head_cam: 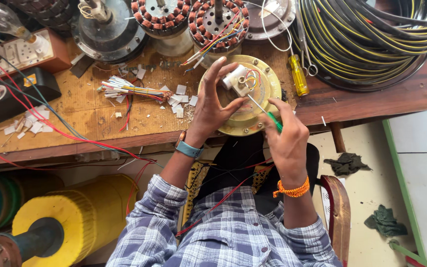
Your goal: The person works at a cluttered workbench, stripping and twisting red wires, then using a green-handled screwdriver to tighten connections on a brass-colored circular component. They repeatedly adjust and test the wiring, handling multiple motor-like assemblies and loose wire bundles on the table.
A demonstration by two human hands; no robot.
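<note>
Your left hand (212, 106) grips the white cylindrical capacitor (234, 77), fingers wrapped over it, on top of the round brass-coloured motor cover (260, 99). The cover sits at the front edge of the wooden bench (100, 118), partly overhanging toward your lap.

Your right hand (287, 141) is closed around the green-handled screwdriver (263, 111), its shaft angled up-left with the tip at the capacitor's base.

Handling, as I judge it:
- Cover: cast metal, stiff, likely heavy. Rim is the safe hold, and the overhang means it could tip if you lean on the near side.
- Capacitor: light, plastic shell, smooth. Hold the body, not the thin red and yellow leads (254, 79), which look fragile at the joints.
- Screwdriver: slim shaft, can slip off a small screw head. Keep it square.

Nearby: 2 wound stators (218, 22) behind, yellow-handled screwdriver (298, 76) just right of the cover, coil of black-yellow cable (366, 44) further right.
</note>
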